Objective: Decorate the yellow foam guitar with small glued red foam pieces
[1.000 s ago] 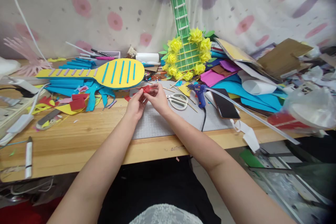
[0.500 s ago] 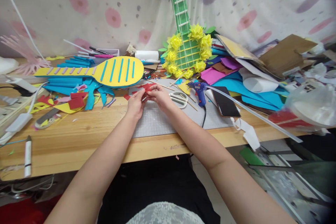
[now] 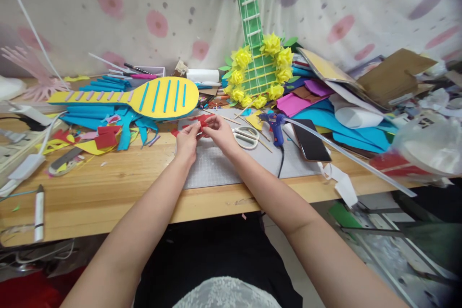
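Note:
Both hands meet over the grey cutting mat (image 3: 212, 171), fingers pinched on a small piece of red paper (image 3: 203, 120). My left hand (image 3: 187, 142) grips its near left side, and my right hand (image 3: 219, 132) grips it from the right; the fingers partly cover it. Just right of my right hand lie scissors with pale handles (image 3: 247, 137). A blue hot glue gun (image 3: 276, 129) rests farther right on the mat. Behind my left hand is a yellow paper guitar shape (image 3: 164, 98) with blue and pink strips.
A green paper guitar (image 3: 258, 74) ringed with yellow paper flowers leans at the back. A black phone (image 3: 311, 139) and a long clear glue stick (image 3: 350, 156) lie to the right. Coloured paper scraps (image 3: 108, 137) and a white marker (image 3: 39, 214) are on the left.
The fingers have shifted slightly on the red paper, which stays between both hands. The whole view has moved a little; the other things lie as before.

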`<state>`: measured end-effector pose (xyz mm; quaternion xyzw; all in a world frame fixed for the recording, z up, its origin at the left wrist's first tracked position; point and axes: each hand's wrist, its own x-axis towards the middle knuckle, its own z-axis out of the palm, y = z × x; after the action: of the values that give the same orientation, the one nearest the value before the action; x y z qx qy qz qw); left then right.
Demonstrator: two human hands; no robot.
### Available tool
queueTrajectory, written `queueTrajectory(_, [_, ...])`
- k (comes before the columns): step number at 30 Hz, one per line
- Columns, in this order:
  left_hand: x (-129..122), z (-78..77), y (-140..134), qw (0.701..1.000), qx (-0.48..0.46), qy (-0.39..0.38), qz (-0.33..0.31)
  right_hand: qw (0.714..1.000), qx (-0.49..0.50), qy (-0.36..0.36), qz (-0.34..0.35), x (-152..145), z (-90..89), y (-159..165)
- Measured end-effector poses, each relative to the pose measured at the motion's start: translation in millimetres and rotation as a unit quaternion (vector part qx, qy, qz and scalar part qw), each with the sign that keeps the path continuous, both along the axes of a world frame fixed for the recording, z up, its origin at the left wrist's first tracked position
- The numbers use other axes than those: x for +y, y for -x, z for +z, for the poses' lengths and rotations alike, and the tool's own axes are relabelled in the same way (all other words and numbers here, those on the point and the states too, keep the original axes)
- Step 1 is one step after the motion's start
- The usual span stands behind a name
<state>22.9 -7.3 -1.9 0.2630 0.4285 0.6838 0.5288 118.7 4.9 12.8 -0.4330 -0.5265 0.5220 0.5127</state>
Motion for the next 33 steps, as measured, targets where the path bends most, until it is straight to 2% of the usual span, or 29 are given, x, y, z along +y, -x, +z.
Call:
queueTrajectory(11, [-3.2, 5.6, -0.5, 0.999, 0.034, 0.004, 0.035, 0.997, -0.031, -0.065, -0.034, -0.2, -0.3, 1.2])
queueTrajectory(17, [-0.9, 0.0, -0.4, 0.997, 0.063, -0.018, 0.033, 0.981, -0.113, -0.14, -0.067, -8.7, 1.0, 1.3])
queueTrajectory(22, [-0.5, -2.2, -2.6, 0.998, 0.046, -0.04, 0.025, 0.96, -0.185, -0.192, -0.082, -14.3, 2.1, 2.8])
queueTrajectory(26, [-1.4, -0.1, -3.1, 0.999, 0.006, -0.034, 0.013, 0.961, -0.173, -0.2, -0.081, -14.6, 1.1, 2.8])
queueTrajectory(33, [-2.8, 4.7, -0.9, 0.997, -0.078, -0.003, -0.001, 0.98, -0.087, -0.171, -0.056, -10.0, -5.5, 3.9])
